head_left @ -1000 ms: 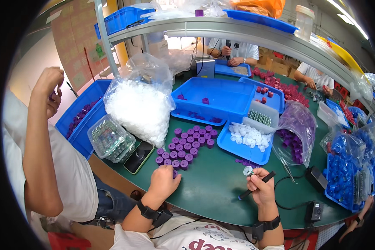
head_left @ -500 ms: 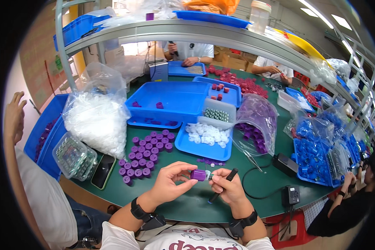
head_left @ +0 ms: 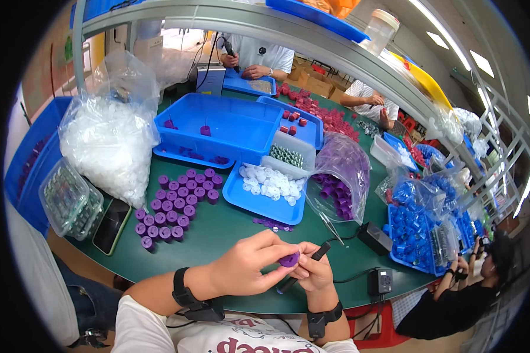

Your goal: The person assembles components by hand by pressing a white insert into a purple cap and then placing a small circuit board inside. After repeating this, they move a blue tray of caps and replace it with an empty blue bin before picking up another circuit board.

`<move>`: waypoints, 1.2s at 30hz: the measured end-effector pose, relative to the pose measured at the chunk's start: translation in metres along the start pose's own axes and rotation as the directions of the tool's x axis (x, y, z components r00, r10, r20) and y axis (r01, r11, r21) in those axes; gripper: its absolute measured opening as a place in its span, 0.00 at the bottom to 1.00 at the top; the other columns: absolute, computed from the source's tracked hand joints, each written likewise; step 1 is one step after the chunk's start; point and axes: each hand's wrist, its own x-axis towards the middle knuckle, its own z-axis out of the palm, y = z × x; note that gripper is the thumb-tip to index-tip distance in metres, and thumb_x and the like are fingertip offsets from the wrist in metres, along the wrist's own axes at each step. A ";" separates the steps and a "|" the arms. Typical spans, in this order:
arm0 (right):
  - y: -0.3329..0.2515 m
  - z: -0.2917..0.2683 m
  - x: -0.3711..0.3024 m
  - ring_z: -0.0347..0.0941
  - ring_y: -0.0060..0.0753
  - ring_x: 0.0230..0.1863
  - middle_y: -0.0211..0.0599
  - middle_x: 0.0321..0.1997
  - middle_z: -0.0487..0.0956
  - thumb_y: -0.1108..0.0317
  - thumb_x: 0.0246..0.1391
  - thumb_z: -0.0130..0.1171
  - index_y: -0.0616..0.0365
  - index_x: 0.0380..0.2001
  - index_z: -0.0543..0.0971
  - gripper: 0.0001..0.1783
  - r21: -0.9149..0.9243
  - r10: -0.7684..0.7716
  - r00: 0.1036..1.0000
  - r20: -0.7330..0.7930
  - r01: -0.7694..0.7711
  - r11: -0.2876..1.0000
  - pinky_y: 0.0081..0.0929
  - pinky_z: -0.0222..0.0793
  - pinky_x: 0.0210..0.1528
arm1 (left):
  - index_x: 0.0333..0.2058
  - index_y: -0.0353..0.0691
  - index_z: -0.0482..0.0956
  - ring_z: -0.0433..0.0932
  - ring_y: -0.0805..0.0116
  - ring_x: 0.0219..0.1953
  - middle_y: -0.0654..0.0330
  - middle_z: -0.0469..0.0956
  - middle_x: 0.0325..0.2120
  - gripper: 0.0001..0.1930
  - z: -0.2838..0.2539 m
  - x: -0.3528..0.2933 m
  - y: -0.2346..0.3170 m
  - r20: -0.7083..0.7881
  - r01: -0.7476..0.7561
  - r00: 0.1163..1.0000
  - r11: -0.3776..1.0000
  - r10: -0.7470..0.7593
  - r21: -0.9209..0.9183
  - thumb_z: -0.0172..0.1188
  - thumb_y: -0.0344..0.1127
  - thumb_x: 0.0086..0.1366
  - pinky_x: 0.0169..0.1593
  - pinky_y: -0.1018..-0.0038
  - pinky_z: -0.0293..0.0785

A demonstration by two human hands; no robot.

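My left hand (head_left: 248, 263) is closed, its thumb and fingers pinching a round purple cap (head_left: 289, 259) with its slotted end turned up towards me. My right hand (head_left: 315, 272) meets it from the other side, fingertips against the cap. Across that same right hand lies a black pen-like tool (head_left: 321, 251), gripped in the fingers, its bluish tip (head_left: 284, 287) pointing down to the left. Beyond my hands, small flat purple pieces (head_left: 272, 224) are scattered on the green table (head_left: 212, 235). Several more purple caps (head_left: 172, 203) stand in rows to the left.
A blue tray of white discs (head_left: 232, 197) and a large blue bin (head_left: 215, 120) stand ahead. Bags of white parts (head_left: 109, 147) and purple caps (head_left: 341, 170) flank them. Tweezers (head_left: 331, 228), black adapters (head_left: 375, 238) and cables lie right; a phone (head_left: 112, 226) lies left. Co-workers sit around.
The cap has turned from lying sideways to showing me its slotted end. The clear piece between cap and right fingers is now hidden. A bystander's raised arm at left has left the view.
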 end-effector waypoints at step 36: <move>0.003 -0.011 -0.023 0.57 0.17 0.14 0.39 0.21 0.73 0.69 0.49 0.53 0.68 0.34 0.76 0.12 0.218 -0.131 0.980 0.150 0.097 0.971 0.14 0.49 0.14 | 0.38 0.29 0.74 0.72 0.60 0.24 0.55 0.69 0.24 0.15 0.019 0.010 0.031 0.034 -0.104 0.994 0.994 0.103 0.030 0.61 0.25 0.50 0.26 0.71 0.70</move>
